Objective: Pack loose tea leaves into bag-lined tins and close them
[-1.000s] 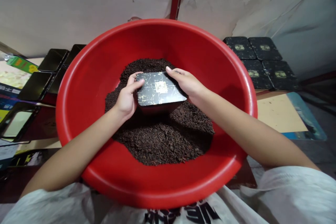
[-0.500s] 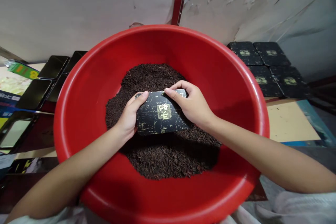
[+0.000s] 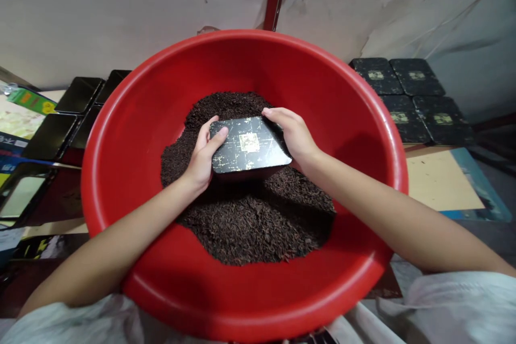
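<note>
A black tin (image 3: pixel 250 156) with gold speckles and a square gold label on its lid is held above dark loose tea leaves (image 3: pixel 250 231). My left hand (image 3: pixel 203 156) grips its left end, thumb on top of the lid and fingers along the side. My right hand (image 3: pixel 296 137) is curled round the right end, with fingertips at the far right corner. The lid is on, tilted so that its top and part of the near side show. Under the tin, the leaves lie heaped in a large red plastic tub (image 3: pixel 133 134).
Several closed black tins (image 3: pixel 417 76) stand in rows on the right, by a beige board (image 3: pixel 443 180). On the left are several open-looking dark tins or lids (image 3: pixel 52 137) and a green packet (image 3: pixel 32 101). A peeling wall (image 3: pixel 161 5) rises behind the tub.
Both hands have raised the tin slightly and tilted it, so its near side now shows. My right thumb has left the top of the lid, and my right hand has shifted to the right end.
</note>
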Motion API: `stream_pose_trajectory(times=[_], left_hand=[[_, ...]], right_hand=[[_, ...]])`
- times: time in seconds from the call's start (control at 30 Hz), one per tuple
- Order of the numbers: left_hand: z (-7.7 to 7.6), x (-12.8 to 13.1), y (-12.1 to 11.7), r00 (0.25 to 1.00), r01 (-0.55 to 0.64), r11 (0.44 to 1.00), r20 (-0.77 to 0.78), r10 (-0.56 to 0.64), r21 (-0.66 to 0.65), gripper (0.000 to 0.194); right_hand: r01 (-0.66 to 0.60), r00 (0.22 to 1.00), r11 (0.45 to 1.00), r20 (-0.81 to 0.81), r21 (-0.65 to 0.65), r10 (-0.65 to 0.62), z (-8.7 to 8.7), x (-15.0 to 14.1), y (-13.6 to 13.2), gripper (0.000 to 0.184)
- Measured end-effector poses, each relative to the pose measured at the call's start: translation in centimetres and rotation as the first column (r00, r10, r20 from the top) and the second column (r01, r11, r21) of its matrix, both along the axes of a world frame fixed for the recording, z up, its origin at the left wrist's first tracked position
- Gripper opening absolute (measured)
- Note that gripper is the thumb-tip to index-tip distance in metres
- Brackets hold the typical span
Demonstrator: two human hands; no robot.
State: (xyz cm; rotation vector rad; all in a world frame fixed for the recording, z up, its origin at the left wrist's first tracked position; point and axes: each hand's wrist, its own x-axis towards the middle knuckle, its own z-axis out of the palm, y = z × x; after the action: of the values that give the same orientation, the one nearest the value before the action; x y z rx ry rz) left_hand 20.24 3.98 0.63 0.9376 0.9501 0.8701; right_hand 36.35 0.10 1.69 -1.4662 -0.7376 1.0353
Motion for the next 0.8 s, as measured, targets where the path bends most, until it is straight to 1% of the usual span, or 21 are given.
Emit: stream_pose_trajectory(times=[0.03,0.13,0.17,0.23,0.3,0.37,0.43,0.53,0.63,0.7,0.73,0.8], left_hand=[[-0.2,-0.1,-0.8,0.999,-0.050,0.998,0.011,0.050,0.031,0.045],[-1.1,-0.5,-3.0,0.984,-0.174,0.977,0.053,0.169,0.123,0.041],[-1.4,-0.7,-3.4,0.980,-0.194,0.970,0.066,0.186,0.150,0.040],[-1.9,-0.8,-3.7,0.980,-0.194,0.965,0.087,0.181,0.179,0.040],[-2.2,-0.9,-3.5,0.981,-0.189,0.964,0.088,0.175,0.186,0.039],[-2.1,-0.8,-3.2,0.980,-0.192,0.962,0.081,0.180,0.195,0.037],[-2.0,-0.8,-3.2,0.980,-0.195,0.954,0.073,0.182,0.228,0.037],[-1.8,-0.6,-3.4,0.983,-0.183,0.938,0.048,0.177,0.293,0.037],[-2.1,-0.6,-3.1,0.982,-0.186,0.923,0.023,0.189,0.338,0.036],[-2.5,-0.6,-2.3,0.976,-0.214,0.918,0.027,0.218,0.334,0.036],[-2.8,-0.6,-1.9,0.970,-0.238,0.917,0.034,0.240,0.321,0.036],[-3.3,-0.7,-0.9,0.975,-0.219,0.940,0.036,0.217,0.261,0.037]], right_hand=[[0.027,0.999,1.000,-0.020,0.008,-0.027,-0.2,-0.1,-0.4,0.032],[0.086,0.996,0.996,0.013,0.032,-0.086,-0.6,-0.9,-1.9,0.032],[0.073,0.997,0.996,0.015,0.042,-0.074,-0.7,-1.1,-2.3,0.034],[-0.015,1.000,0.995,-0.003,0.095,0.015,-1.1,-1.5,-3.0,0.042],[-0.139,0.990,0.972,0.003,0.188,0.141,-1.8,-1.5,-3.2,0.056],[-0.215,0.977,0.939,0.057,0.267,0.208,-2.6,-1.4,-3.1,0.069],[-0.237,0.970,0.934,0.123,0.267,0.211,-3.2,-1.2,-3.0,0.077],[-0.215,0.962,0.946,0.220,0.243,0.162,-3.8,-1.0,-3.1,0.084],[-0.234,0.946,0.924,0.290,0.303,0.144,-4.3,-0.8,-2.9,0.089],[-0.312,0.915,0.890,0.358,0.334,0.186,-4.8,-0.3,-2.4,0.101],[-0.370,0.886,0.869,0.408,0.330,0.222,-5.1,0.1,-2.0,0.110],[-0.476,0.809,0.831,0.515,0.287,0.285,-5.5,0.9,-1.1,0.129]])
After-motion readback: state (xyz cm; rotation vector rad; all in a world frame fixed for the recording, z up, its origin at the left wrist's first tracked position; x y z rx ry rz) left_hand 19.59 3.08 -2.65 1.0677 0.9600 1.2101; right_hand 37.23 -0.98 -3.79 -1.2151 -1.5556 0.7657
